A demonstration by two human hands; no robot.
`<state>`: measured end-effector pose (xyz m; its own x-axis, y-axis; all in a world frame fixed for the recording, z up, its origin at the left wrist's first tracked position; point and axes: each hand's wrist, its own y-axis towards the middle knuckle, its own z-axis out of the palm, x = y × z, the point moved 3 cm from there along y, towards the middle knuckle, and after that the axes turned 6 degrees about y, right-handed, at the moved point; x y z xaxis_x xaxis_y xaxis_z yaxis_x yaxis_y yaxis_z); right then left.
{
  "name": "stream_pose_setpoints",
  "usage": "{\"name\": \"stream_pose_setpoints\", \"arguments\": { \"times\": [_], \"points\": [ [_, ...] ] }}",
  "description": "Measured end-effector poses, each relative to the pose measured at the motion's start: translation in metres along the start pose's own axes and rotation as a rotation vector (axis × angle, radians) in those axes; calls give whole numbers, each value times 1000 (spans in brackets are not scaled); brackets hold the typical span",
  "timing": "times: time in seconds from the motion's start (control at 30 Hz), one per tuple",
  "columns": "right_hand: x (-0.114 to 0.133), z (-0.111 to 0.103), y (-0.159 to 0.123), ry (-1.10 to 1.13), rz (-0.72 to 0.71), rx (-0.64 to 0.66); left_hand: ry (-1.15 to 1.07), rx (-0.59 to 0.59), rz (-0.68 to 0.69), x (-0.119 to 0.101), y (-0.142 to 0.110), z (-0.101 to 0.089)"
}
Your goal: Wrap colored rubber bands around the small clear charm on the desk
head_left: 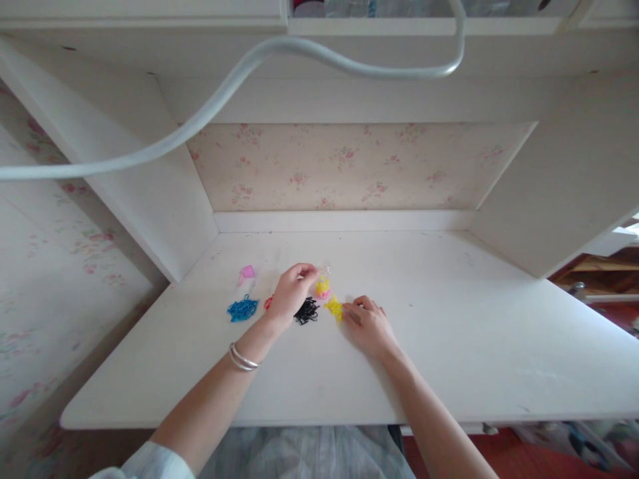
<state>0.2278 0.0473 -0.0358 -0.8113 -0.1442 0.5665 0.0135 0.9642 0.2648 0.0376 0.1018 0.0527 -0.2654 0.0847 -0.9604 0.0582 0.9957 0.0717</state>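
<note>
My left hand is closed in a pinch at the top of a small clear plastic bag. Yellow and pink bits show in the bag's lower part. At the right edge of a small pile of yellow rubber bands, my right hand has its fingers curled together, touching the pile. Between the hands lies a pile of black rubber bands, its left side covered by my left hand. A few red bands peek out behind that hand. Farther left is a pile of blue rubber bands.
A pink piece lies behind the blue pile. Everything rests on a white desk with side panels and a shelf overhead. A thick white cable or arm curves across the upper view.
</note>
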Motion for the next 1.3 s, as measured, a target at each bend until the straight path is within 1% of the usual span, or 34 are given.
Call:
{"name": "stream_pose_setpoints", "arguments": {
  "times": [0.03,0.1,0.2,0.3,0.4,0.5,0.67,0.8,0.97,1.2,1.3],
  "points": [
    [0,0,0,-4,-1,8,56,15,54,1,-7,1],
    [1,0,0,-2,-6,8,178,88,156,7,-23,5],
    [2,-1,-1,13,-27,0,360,183,276,22,-44,16],
    [2,-1,-1,33,-41,-2,555,202,365,34,-56,26],
    [-1,0,0,69,-30,-23,705,187,357,42,-59,33],
    [-2,1,0,98,-10,-34,801,193,329,46,-60,36],
    [-1,2,-1,46,-14,19,908,226,280,51,-60,40],
    [-2,3,-1,56,-28,14,948,234,309,52,-60,44],
    [-5,4,-1,130,-17,-5,974,250,334,52,-60,46],
    [-4,3,-2,220,23,-44,961,207,335,52,-61,41],
    [-5,4,-1,261,21,-60,949,201,297,53,-61,38]
  ]
}}
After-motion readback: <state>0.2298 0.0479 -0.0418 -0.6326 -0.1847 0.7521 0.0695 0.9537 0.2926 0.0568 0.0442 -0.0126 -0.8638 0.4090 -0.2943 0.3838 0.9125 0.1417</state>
